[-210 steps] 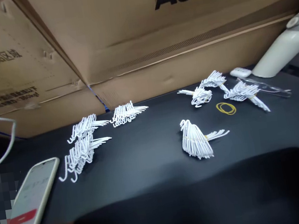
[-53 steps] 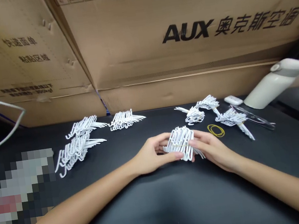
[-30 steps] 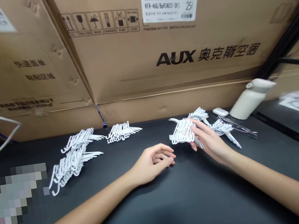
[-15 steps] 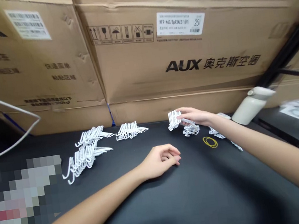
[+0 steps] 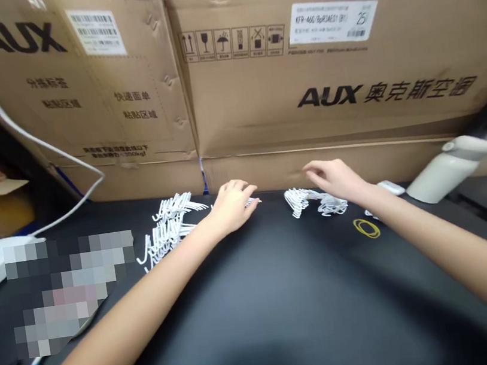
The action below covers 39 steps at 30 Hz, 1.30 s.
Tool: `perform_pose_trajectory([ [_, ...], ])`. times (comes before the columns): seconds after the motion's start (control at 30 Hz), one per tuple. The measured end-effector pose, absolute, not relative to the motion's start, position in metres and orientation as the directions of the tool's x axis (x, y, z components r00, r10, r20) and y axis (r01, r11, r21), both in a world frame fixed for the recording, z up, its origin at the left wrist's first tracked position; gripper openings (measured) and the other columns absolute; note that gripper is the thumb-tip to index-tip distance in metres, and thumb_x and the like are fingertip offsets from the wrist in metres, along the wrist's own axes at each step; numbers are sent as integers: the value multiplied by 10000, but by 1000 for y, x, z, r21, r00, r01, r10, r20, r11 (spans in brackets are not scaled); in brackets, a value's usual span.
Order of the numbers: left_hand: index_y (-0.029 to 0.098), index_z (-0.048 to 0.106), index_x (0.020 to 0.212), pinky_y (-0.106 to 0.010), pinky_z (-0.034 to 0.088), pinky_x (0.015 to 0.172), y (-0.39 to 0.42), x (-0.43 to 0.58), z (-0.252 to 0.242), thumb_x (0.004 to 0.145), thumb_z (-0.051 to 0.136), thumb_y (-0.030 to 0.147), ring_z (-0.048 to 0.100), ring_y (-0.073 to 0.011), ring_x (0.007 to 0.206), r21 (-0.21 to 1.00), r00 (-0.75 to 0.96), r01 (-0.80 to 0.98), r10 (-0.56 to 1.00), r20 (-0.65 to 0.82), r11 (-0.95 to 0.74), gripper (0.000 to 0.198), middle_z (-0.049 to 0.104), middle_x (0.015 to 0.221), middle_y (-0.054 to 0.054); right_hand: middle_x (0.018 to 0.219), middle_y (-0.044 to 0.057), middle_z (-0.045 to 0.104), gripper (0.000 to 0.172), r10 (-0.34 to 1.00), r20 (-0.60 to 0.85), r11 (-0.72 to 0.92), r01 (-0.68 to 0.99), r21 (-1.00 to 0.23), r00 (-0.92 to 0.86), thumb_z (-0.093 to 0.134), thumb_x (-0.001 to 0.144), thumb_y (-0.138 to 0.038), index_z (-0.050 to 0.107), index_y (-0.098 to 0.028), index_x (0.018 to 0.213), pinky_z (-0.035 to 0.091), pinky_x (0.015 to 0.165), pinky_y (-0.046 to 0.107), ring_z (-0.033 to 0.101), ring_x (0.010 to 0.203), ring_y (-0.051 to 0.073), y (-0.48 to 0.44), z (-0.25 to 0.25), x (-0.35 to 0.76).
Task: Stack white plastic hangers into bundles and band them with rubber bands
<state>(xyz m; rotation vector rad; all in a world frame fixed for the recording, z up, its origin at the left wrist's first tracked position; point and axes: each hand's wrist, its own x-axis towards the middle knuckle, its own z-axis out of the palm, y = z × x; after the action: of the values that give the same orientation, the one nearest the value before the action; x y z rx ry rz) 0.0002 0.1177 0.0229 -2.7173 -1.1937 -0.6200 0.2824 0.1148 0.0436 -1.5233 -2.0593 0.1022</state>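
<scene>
One bundle [image 5: 301,201] newly below right hand [image 5: 336,180]

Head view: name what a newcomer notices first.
Big AUX cardboard boxes wall the back of the black table. Before them, the left hand sits beside a pile of white hooks, the right hand hangs above another bundle. Yellow rubber bands lie by the right forearm.

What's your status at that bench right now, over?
Left hand on the middle hook bundle, grip unclear. Right hand open, over the right hook bundle. Yellow rubber bands lie nearby; nothing blocks either hand.
</scene>
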Motion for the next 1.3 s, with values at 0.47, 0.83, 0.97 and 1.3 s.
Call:
perform_pose_trajectory([
  [0.47, 127, 532, 1234, -393, 420, 945, 127, -6, 10, 932, 357, 392, 542, -269, 1074, 136, 585, 784, 794, 163, -605, 438, 574, 1168, -160, 850, 66, 708, 173, 570, 657, 773, 593, -225, -493, 493, 885, -168, 628, -186, 991, 541, 703, 317, 657, 743, 176, 66, -1, 224],
  [0.83, 238, 460, 1300, -325, 443, 892, 58, 12, 68, 852, 453, 512, 544, -256, 1143, 309, 744, 661, 547, -382, -684, 525, 516, 1304, -96, 848, 68, 628, 77, 628, 519, 778, 477, -408, -580, 545, 873, -178, 591, -176, 935, 494, 717, 309, 572, 784, 171, 37, -28, 222],
  [0.97, 245, 420, 1334, -287, 429, 887, 69, 9, 67, 734, 622, 542, 532, -251, 1164, 354, 779, 622, 507, -368, -699, 699, 521, 1323, -86, 839, 69, 619, 68, 632, 478, 773, 458, -439, -610, 537, 877, -177, 594, -174, 914, 483, 720, 308, 560, 784, 173, 36, -29, 224],
  [1.3, 122, 521, 1157, -370, 455, 804, 62, 40, 21, 755, 603, 548, 571, -274, 951, 289, 817, 547, 577, 22, -786, 592, 610, 1032, -114, 686, 7, 543, 138, 804, 208, 519, 486, -703, -557, 541, 867, -207, 598, -156, 752, 398, 548, 236, 463, 580, 107, 43, -14, 227],
])
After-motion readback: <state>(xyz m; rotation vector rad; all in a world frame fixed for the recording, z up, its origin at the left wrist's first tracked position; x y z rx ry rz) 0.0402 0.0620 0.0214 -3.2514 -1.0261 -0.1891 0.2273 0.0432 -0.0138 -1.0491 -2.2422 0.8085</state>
